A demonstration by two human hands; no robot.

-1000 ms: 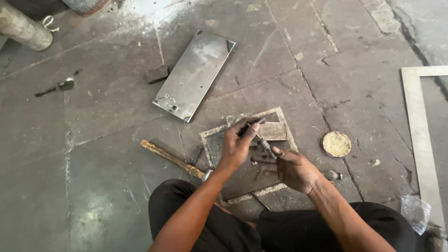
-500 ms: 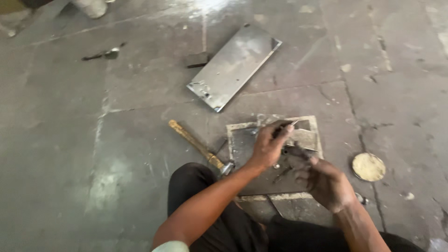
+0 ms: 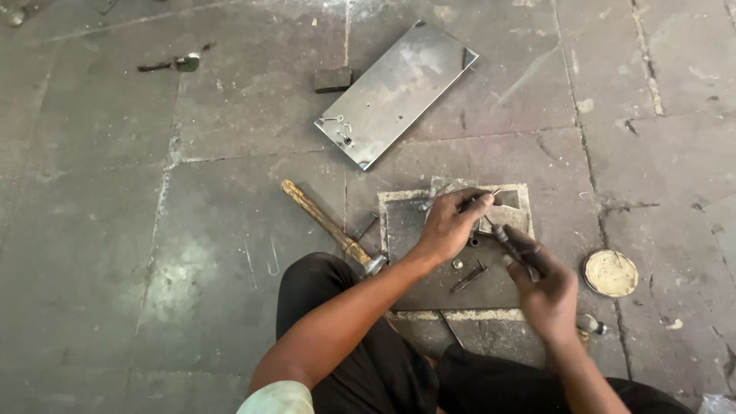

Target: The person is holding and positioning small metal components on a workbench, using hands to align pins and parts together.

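Fingers of the left hand [image 3: 448, 224] curled together, tips pinching a thin metal pin [image 3: 488, 195] and pressing it down at the far edge of a dark square plate [image 3: 429, 287]. Fingers of the right hand [image 3: 546, 285] wrapped shut round the dark handle of a slim tool [image 3: 512, 244], probably a screwdriver or punch, though the view is too small to be sure; its tip slants up toward the left fingertips. Square plate: flat, dull grey steel, scuffed, lying on the stone floor [image 3: 153, 230] just ahead of the person's knees, framed by a pale chalky border; a lighter rectangular patch at its far right corner. Small loose parts on the plate: one short dark bolt [image 3: 468, 277] near the middle, one small round nut [image 3: 458, 264] beside it. Hammer [image 3: 330, 228]: wooden shaft, worn yellow-brown, lying diagonally left of the plate, metal head near the left forearm. Long sheet-metal panel [image 3: 395, 92]: rectangular, bright grey, folded edges, set at a slant far of the plate, well apart from it; small dark block [image 3: 333, 79] touching or just beside its left side. Round tin lid [image 3: 610, 273]: pale yellow contents, shallow, on the floor right of the plate, near the right hand. Small dark tool [image 3: 172, 64] far left on the floor, well apart from everything else.
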